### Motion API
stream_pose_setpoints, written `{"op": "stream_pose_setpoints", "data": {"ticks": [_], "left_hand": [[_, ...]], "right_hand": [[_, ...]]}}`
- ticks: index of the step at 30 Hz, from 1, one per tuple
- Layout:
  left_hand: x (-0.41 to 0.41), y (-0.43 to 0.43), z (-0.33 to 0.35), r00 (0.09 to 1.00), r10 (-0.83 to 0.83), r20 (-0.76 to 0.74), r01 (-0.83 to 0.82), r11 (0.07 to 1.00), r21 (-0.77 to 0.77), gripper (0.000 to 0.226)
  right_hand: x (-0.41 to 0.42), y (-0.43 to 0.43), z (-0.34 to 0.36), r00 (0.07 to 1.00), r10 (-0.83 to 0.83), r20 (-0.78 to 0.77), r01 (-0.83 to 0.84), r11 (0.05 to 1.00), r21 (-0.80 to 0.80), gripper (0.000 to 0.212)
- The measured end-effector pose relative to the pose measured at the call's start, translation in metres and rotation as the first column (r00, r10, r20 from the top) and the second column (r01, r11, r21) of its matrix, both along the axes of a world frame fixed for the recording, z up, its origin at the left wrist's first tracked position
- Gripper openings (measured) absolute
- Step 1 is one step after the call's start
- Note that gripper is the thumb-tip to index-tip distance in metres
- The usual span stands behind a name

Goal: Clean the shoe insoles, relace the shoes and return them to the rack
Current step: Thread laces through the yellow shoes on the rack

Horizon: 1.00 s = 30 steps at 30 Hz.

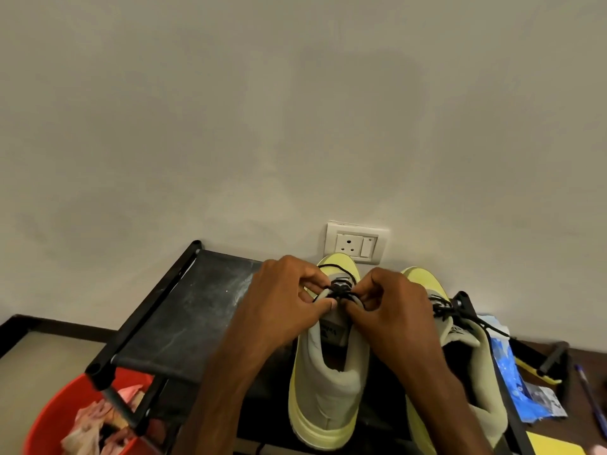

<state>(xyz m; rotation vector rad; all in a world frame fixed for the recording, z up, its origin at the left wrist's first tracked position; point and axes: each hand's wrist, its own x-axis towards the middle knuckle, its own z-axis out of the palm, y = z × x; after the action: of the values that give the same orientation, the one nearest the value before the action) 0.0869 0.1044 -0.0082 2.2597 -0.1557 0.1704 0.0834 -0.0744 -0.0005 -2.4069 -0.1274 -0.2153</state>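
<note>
Two yellow and grey high-top shoes stand side by side on the black top shelf of the rack point(184, 310), toes toward the wall. Over the left shoe point(328, 395), my left hand point(289, 300) and my right hand point(391, 307) each pinch the black lace point(340, 289) at the top of its tongue. The two hands nearly touch each other there. The right shoe point(473, 372) stands beside it, its black lace point(476, 321) hanging loose over the side. No insoles show.
A white wall socket point(356, 243) sits just behind the shoes. A red bucket point(56, 418) with crumpled rags stands below the rack's left corner. Right of the rack lie a blue plastic packet point(512, 382), a pen point(591, 395) and a yellow-handled tool point(535, 372).
</note>
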Motion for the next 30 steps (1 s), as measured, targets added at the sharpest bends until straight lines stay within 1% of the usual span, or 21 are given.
{"op": "stream_pose_setpoints", "data": {"ticks": [2,3,4,6,8,10,12,14,17,22,25,28,30], "left_hand": [[-0.001,0.004,0.000,1.000,-0.019,-0.005,0.019,1.000,-0.023,0.033],[-0.002,0.004,0.000,1.000,-0.024,-0.005,0.024,0.999,-0.028,0.027],[-0.003,0.004,0.001,1.000,-0.026,-0.005,0.025,0.999,-0.040,0.024],[-0.002,0.001,0.001,1.000,-0.005,-0.001,0.005,0.998,-0.070,0.031],[0.002,-0.001,-0.003,1.000,0.010,0.007,-0.009,0.999,-0.047,0.030],[0.007,-0.002,-0.008,1.000,0.007,0.019,-0.007,0.999,-0.041,0.020],[0.011,0.000,-0.012,1.000,-0.018,0.013,0.019,0.997,-0.077,0.011],[0.014,0.002,-0.015,0.998,-0.055,0.007,0.055,0.995,-0.083,0.015],[0.019,0.002,-0.019,0.996,-0.086,0.012,0.087,0.995,-0.045,0.017],[0.023,0.001,-0.023,0.996,-0.083,0.030,0.085,0.993,-0.080,0.010],[0.022,-0.001,-0.026,0.998,-0.058,0.041,0.060,0.997,-0.048,0.009],[0.023,-0.001,-0.027,0.997,-0.075,0.035,0.076,0.997,-0.025,0.010],[0.022,0.000,-0.026,0.994,-0.106,0.031,0.107,0.994,-0.027,0.008]], "right_hand": [[0.000,-0.008,0.007,0.995,0.072,-0.064,-0.070,0.997,0.032,0.013],[0.000,-0.012,0.012,0.987,0.122,-0.101,-0.117,0.992,0.048,0.008],[0.000,-0.016,0.016,0.976,0.169,-0.135,-0.161,0.985,0.066,0.009],[0.002,-0.020,0.017,0.968,0.188,-0.166,-0.174,0.980,0.096,0.023],[0.006,-0.017,0.013,0.974,0.168,-0.154,-0.163,0.986,0.042,0.031],[0.009,-0.008,0.008,0.976,0.178,-0.125,-0.186,0.981,-0.055,0.034],[0.012,-0.002,0.009,0.972,0.200,-0.127,-0.213,0.973,-0.095,0.032],[0.015,-0.001,0.012,0.972,0.194,-0.132,-0.209,0.971,-0.112,0.029],[0.020,-0.006,0.013,0.977,0.167,-0.132,-0.187,0.970,-0.157,0.025],[0.016,-0.005,0.005,0.995,0.097,-0.018,-0.098,0.990,-0.097,0.018],[0.015,-0.005,0.001,0.999,0.035,-0.034,-0.035,0.999,-0.015,0.015],[0.019,-0.007,0.001,0.995,0.024,-0.093,-0.024,1.000,0.003,0.018],[0.021,-0.006,0.001,0.995,0.035,-0.092,-0.034,0.999,0.014,0.026]]}}
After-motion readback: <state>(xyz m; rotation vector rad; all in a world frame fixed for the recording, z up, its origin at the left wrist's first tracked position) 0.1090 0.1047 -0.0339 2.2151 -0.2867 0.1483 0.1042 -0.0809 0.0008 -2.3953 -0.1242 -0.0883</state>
